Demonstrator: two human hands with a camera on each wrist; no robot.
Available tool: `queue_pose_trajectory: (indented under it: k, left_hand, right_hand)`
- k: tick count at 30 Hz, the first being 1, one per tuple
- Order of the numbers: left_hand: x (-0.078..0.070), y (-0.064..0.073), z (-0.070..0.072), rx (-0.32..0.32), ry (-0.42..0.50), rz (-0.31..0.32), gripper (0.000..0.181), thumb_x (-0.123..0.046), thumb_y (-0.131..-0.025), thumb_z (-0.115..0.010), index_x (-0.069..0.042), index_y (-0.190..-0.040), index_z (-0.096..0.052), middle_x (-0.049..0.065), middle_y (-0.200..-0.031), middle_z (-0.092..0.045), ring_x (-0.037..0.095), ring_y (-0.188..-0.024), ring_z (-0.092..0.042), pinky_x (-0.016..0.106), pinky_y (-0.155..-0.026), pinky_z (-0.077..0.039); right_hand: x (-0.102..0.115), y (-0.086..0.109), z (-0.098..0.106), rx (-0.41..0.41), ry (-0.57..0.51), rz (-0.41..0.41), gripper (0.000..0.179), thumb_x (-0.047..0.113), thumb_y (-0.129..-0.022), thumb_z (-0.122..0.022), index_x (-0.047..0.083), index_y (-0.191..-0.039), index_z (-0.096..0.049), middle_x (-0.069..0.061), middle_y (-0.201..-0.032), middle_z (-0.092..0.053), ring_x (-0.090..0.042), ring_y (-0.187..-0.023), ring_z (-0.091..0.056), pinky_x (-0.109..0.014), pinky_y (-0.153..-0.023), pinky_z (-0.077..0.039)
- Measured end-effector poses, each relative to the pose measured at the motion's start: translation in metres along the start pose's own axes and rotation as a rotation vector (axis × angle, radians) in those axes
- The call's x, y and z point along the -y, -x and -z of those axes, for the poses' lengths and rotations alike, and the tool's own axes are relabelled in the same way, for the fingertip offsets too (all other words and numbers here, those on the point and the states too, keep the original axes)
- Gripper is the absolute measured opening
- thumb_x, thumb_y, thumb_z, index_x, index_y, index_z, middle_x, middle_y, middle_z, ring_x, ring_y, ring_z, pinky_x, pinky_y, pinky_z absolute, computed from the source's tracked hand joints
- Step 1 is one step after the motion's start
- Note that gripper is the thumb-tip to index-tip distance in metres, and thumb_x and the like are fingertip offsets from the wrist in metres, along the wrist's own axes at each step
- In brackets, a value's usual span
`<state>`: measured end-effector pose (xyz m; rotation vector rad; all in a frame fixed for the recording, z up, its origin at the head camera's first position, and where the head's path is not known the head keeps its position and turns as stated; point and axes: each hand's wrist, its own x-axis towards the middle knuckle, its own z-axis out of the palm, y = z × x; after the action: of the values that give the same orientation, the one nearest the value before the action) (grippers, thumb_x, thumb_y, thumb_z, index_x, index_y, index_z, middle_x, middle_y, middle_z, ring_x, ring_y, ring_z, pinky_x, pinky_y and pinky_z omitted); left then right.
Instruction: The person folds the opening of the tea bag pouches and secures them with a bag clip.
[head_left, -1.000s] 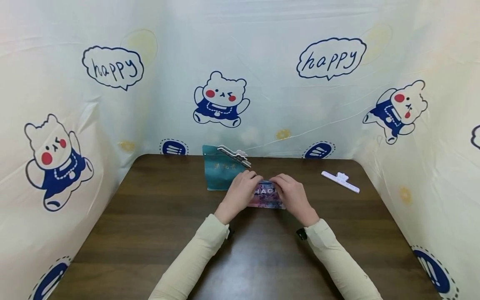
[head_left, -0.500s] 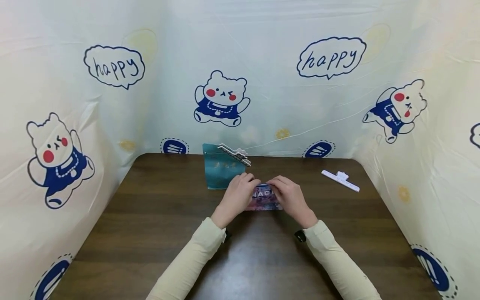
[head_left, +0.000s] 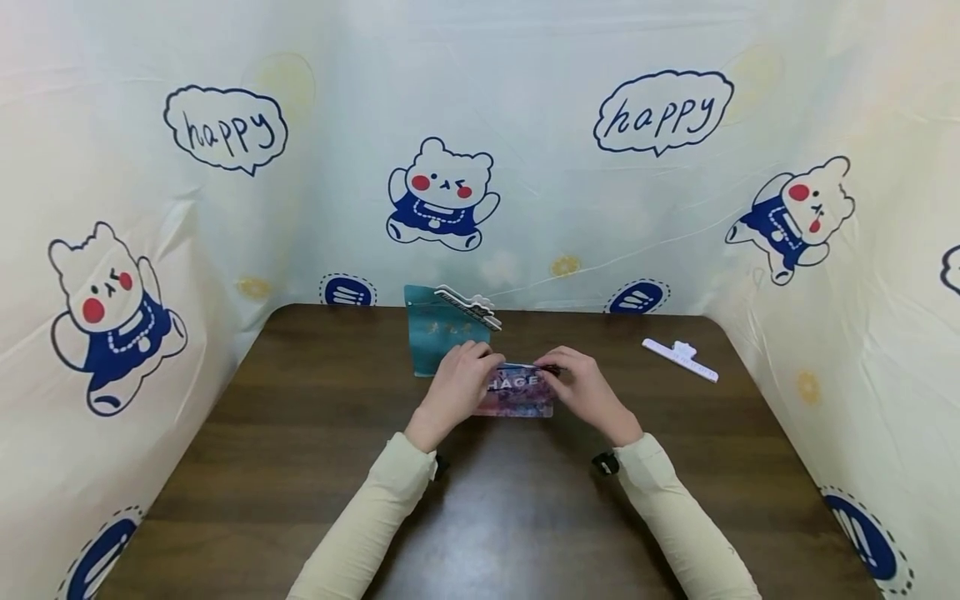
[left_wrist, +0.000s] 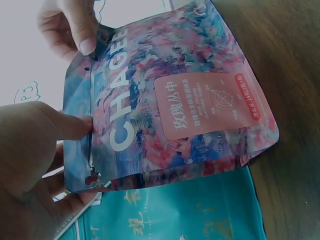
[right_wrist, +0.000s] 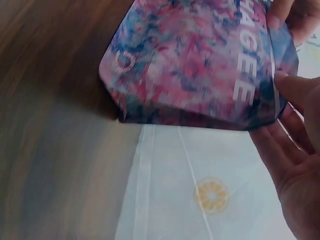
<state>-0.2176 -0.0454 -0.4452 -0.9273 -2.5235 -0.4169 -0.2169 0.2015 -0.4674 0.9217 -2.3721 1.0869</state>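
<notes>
A pink and blue patterned tea pouch (head_left: 517, 398) with white CHAGEE lettering stands on the table in front of me. My left hand (head_left: 459, 379) pinches its top strip near the left end, thumb on the front and fingers behind. Toward the right end, my right hand (head_left: 588, 392) pinches the same strip between thumb and fingers. The left wrist view shows the pouch's pink label (left_wrist: 212, 107) and a seam line under the thumb. Behind my left hand stands a teal pouch (head_left: 438, 337), its top right corner held by a sealing clip (head_left: 471, 308).
A white sealing clip (head_left: 681, 360) lies at the back right of the dark wooden table (head_left: 300, 450). A pale printed curtain (head_left: 555, 200) encloses the back and both sides.
The patterned pouch has shifted slightly left. My left hand has moved left with it, and my hands are farther apart, so more of the lettering shows between them.
</notes>
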Motion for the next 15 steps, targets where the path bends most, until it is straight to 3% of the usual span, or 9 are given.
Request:
queue_pose_trajectory:
  k: [8, 15]
  left_hand:
    - [-0.008, -0.01, -0.002, -0.019, -0.021, -0.028, 0.008, -0.015, -0.096, -0.071, -0.012, -0.099, -0.077, 0.003, -0.091, -0.07, 0.021, -0.083, -0.062, 0.037, -0.074, -0.052]
    - [-0.023, -0.019, -0.011, 0.007, 0.054, -0.074, 0.013, -0.021, -0.097, -0.07, -0.011, -0.102, -0.078, 0.003, -0.093, -0.072, 0.019, -0.084, -0.067, 0.034, -0.072, -0.051]
  right_hand:
    - [-0.008, -0.001, 0.005, 0.008, -0.037, 0.019, 0.017, -0.004, -0.089, -0.074, 0.007, -0.103, -0.078, -0.003, -0.098, -0.074, -0.016, -0.09, -0.07, -0.034, -0.079, -0.059]
    - [-0.014, -0.001, 0.0, 0.002, -0.121, 0.085, 0.021, -0.007, -0.087, -0.075, 0.005, -0.103, -0.079, -0.007, -0.096, -0.076, -0.02, -0.086, -0.073, -0.027, -0.076, -0.059]
